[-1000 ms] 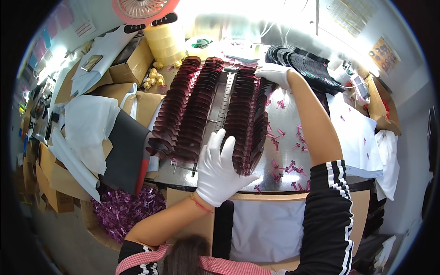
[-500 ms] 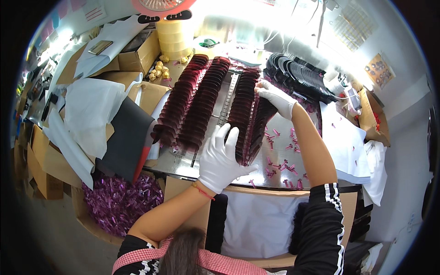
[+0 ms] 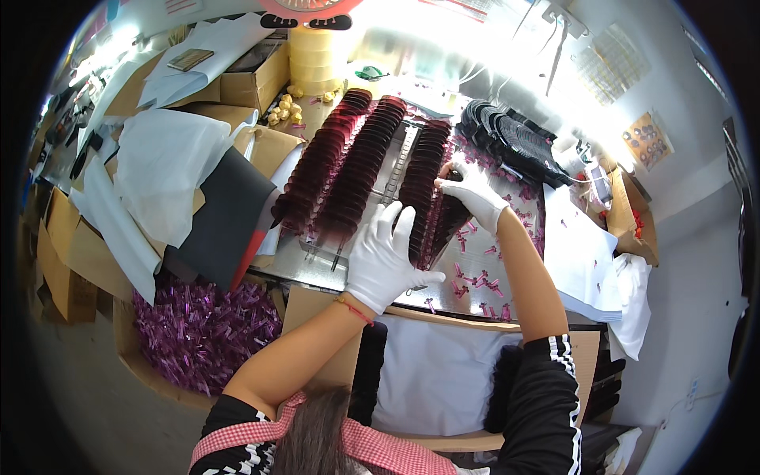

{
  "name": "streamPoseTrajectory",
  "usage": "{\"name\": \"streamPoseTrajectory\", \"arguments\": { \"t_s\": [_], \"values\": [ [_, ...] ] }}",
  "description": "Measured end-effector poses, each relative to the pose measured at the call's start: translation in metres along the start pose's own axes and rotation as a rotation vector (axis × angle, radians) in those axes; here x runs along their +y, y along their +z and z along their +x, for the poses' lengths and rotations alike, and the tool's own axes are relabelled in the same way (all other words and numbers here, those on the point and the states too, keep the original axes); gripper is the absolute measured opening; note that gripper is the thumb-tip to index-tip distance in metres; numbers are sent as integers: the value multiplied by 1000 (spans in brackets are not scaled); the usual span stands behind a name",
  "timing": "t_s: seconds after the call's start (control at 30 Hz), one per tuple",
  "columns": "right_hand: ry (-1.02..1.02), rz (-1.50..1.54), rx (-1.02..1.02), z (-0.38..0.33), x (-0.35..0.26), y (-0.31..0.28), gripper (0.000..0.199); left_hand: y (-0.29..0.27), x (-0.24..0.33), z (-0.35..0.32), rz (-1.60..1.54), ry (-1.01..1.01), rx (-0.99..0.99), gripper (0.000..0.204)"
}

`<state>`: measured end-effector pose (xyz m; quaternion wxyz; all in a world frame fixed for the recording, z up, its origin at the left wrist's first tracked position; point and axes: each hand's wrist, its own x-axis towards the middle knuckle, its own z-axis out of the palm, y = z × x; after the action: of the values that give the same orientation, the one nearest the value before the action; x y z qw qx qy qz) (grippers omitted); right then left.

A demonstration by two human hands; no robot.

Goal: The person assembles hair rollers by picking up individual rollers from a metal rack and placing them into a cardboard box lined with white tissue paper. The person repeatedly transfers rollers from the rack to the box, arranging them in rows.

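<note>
Rows of dark red, lens-like tinted pieces stand upright on the metal work surface, two long rows (image 3: 356, 170) on the left and a shorter pair (image 3: 423, 158) on the right. My left hand (image 3: 381, 261), in a white glove, rests at the near end of the right pair, fingers spread. Also gloved in white, my right hand (image 3: 477, 190) reaches to the outer row of that pair. Its thumb and fingers are pinched on a dark tinted piece (image 3: 453, 175), mostly hidden by the glove. A ridged metal strip (image 3: 400, 166) lies between the pairs.
Small purple clear plastic pieces (image 3: 479, 281) are scattered right of the rows. More fill a box (image 3: 210, 336) at lower left. Black curved pieces (image 3: 514, 138) stand at the back right, near white sheets (image 3: 578, 245). Cardboard and paper (image 3: 158, 174) crowd the left; an open carton (image 3: 447, 380) sits in front.
My right hand has come nearer along the outer row, its fingers bent more closely together. The left hand stays at the near end. The whole view has shifted slightly.
</note>
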<state>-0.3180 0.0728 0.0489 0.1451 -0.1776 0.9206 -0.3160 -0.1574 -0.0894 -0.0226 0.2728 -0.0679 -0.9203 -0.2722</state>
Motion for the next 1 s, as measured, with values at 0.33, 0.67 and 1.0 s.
{"name": "streamPoseTrajectory", "arguments": {
  "t_s": [0.33, 0.67, 1.0],
  "values": [
    [152, 479, 68, -4, 16, 16, 19, 3, -1, -1, 16, 8, 28, 119],
    [166, 274, -185, -32, -14, 17, 23, 3, -1, -1, -4, -6, 8, 121],
    [160, 426, -113, -80, -28, 31, 26, 3, 0, 1, -7, -27, -23, 125]
  ]
}}
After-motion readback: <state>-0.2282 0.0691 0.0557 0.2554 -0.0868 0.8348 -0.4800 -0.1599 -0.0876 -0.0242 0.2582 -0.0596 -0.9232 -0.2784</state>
